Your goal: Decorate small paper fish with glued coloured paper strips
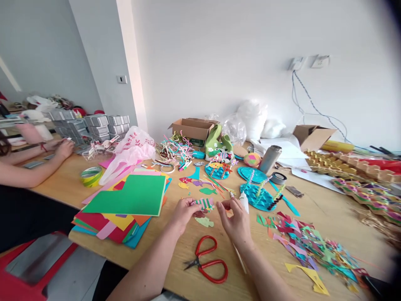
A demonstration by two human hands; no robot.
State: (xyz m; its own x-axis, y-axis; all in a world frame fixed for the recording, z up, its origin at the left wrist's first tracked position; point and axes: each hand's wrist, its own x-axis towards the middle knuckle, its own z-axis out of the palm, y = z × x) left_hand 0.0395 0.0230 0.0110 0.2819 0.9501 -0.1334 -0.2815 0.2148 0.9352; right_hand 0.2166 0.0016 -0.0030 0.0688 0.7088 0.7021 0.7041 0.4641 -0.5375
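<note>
My left hand (182, 215) pinches a small paper cutout with pink and green stripes (205, 204), probably a fish shape. Just to its right, my right hand (237, 223) has thumb and forefinger drawn together; whatever sits between them is too small to make out. Beneath the hands lies a pale green paper fish (204, 221). A white glue bottle (244, 202) lies behind my right hand, and a thin stick (239, 258) runs under that wrist. Red-handled scissors (200, 262) rest between my forearms. Beyond the hands are a green paper fish (208, 191) and several coloured paper strips (216, 184).
Coloured paper sheets (134, 194) are stacked at left, beside yellow-green tape (91, 176). Paper scraps (313, 242) spread at right. Blue egg-tray pieces (258, 197) and a steel flask (271, 159) stand behind. A co-worker's hand (65, 148) rests at far left.
</note>
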